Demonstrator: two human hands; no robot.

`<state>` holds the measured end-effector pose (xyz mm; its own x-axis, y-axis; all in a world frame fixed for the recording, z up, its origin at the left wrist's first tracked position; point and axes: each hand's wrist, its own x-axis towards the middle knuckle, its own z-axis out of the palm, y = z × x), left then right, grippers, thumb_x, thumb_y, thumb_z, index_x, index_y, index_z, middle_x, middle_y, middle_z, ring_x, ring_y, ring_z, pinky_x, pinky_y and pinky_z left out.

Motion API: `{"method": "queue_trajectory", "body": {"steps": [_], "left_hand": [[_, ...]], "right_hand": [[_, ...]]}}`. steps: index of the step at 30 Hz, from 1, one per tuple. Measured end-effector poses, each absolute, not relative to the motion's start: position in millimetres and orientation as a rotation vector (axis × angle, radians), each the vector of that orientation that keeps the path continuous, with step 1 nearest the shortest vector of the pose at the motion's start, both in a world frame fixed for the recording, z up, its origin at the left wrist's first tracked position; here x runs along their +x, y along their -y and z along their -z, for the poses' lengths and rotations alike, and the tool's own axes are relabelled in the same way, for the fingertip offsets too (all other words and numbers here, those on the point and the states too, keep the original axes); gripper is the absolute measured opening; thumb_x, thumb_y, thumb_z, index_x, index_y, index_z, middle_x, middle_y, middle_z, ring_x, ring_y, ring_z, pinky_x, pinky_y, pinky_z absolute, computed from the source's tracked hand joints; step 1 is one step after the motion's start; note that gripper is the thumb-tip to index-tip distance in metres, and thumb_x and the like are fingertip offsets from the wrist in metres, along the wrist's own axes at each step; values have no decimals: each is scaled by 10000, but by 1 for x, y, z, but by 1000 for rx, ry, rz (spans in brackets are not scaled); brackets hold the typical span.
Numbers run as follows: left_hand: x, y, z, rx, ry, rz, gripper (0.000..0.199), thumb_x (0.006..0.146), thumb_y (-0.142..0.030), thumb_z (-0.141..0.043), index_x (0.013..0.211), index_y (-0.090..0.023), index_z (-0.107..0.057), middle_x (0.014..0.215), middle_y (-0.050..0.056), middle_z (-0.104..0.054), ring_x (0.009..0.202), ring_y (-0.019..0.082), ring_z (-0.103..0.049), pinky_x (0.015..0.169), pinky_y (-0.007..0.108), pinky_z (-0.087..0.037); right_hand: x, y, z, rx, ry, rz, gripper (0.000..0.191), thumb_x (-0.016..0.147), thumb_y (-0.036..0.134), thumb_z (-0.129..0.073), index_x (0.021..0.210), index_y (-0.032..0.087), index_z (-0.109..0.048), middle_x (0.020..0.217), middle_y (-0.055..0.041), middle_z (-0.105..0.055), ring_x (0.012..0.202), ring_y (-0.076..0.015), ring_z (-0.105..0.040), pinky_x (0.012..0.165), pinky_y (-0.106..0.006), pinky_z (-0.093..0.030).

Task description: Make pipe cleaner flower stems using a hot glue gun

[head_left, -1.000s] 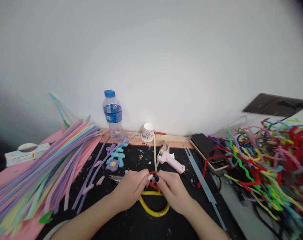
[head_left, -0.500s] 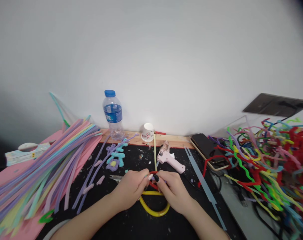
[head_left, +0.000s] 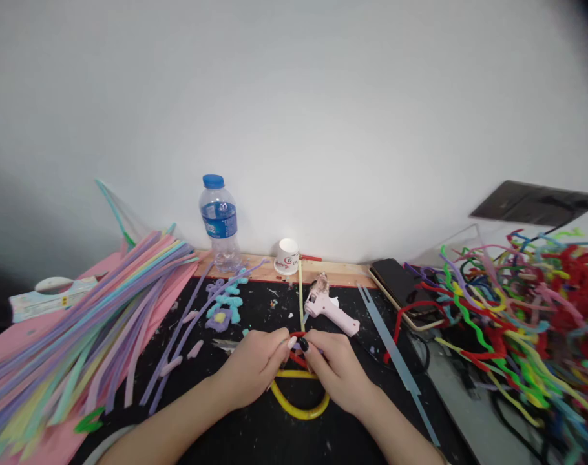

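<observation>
My left hand (head_left: 255, 367) and my right hand (head_left: 340, 369) meet at the middle of the black mat (head_left: 216, 436), fingertips close together. Both pinch a short red pipe cleaner (head_left: 298, 334), its ends hidden in the fingers. Below and between the hands are yellow-handled scissors (head_left: 301, 412), with more red and some purple showing just above their handle. A pale yellow stem (head_left: 301, 297) runs up from behind the fingertips toward a paper cup (head_left: 287, 256). Beyond my right hand lies a pink glue gun (head_left: 333, 314).
Pastel pipe cleaners (head_left: 114, 310) are heaped at left. A water bottle (head_left: 220, 223) stands behind a teal and purple piece (head_left: 226, 308). At right are glue sticks (head_left: 388, 339), a phone (head_left: 405, 290) and tangled bright pipe cleaners (head_left: 517, 323).
</observation>
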<state>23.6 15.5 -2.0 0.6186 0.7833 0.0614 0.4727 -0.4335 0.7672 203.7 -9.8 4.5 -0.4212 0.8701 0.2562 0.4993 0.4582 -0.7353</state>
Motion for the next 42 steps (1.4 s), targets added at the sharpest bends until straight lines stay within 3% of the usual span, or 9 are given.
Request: {"method": "queue_trajectory", "body": {"steps": [24, 32, 37, 42], "left_hand": [[22, -15, 3, 2014, -924, -581, 387, 959, -319, -277, 626, -190, -426, 449, -41, -498, 442, 105, -480, 529, 217, -362], [19, -17, -9, 1929, -820, -587, 264, 923, -347, -403, 858, -157, -575, 577, -30, -549, 529, 111, -509, 530, 209, -365], [20, -17, -1, 1720, -782, -642, 377, 955, -404, -288, 860, -152, -553, 536, -42, -498, 424, 88, -432, 454, 204, -336], [22, -21, 5, 1527, -811, -732, 392, 946, -433, -303, 829, -147, -543, 563, -42, -487, 411, 78, -432, 429, 202, -335]], "right_hand": [[203, 10, -5, -1146, 2061, -755, 288, 932, 165, -366, 647, 194, -391, 592, 45, -422, 541, -98, -406, 541, -219, -300], [205, 10, -1, -1188, 2014, -716, 299, 939, 203, -368, 642, 189, -404, 578, 42, -418, 525, -98, -404, 525, -219, -299], [207, 10, 0, -1215, 1935, -706, 286, 944, 222, -372, 681, 181, -476, 577, 41, -438, 524, -99, -418, 528, -218, -313], [207, 10, 2, -1239, 1794, -714, 307, 944, 254, -386, 658, 183, -474, 564, 36, -470, 522, -104, -440, 524, -216, -330]]}}
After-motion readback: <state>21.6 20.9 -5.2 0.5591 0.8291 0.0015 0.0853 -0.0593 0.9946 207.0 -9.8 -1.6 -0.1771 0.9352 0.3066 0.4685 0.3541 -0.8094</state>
